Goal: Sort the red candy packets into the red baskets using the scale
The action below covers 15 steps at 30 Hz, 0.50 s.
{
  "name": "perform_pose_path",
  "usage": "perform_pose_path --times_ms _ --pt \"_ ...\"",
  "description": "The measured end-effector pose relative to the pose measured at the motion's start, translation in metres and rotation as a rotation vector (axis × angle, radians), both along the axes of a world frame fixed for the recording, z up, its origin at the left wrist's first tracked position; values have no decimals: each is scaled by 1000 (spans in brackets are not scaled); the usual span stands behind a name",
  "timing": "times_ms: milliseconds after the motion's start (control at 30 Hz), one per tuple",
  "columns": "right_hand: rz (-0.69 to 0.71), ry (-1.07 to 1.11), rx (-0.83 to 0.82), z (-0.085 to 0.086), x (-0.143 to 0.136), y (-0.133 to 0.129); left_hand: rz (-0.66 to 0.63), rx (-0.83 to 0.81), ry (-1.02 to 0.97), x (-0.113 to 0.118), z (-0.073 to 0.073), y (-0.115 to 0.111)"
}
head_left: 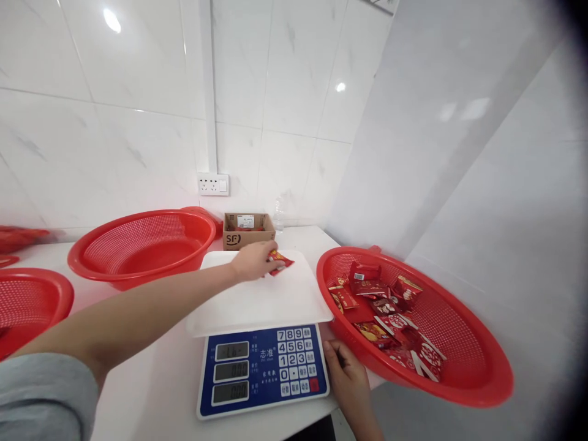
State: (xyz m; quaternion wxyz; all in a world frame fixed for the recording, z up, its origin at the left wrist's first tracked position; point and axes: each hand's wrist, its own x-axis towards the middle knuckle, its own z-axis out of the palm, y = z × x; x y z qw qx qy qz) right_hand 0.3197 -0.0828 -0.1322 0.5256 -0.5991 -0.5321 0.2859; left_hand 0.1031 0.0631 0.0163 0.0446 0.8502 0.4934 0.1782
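head cam: left hand (252, 262) pinched on a red pkt (280, 261) over the scale's white tray (257, 300); can't tell if pkt touches it. right hand (346, 373) at the r edge of the scale (264, 373), fingers bent, thumb nr index; can't tell if it grips anything. r of scale: big red basket (459, 312) w/ assorted pkts (367, 288), mostly red. behind scale: sm cardboard box (252, 239), "sf" on front. l of scale, toward back: another red basket, approx round (147, 263).
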Motion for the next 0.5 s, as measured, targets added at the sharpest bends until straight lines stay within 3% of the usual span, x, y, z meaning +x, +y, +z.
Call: perform_pose_path --times_ms 133,233,367,500 --pt "0 4 -19 -3 2 0 215 29 -18 -60 24 13" --pt "-50 -2 12 -2 -2 -5 389 64 8 -103 35 16" --pt "-87 -120 172 8 -9 -21 518 35 60 -146 31 10" --pt "97 -416 450 39 -1 -37 597 -76 100 -169 24 12"
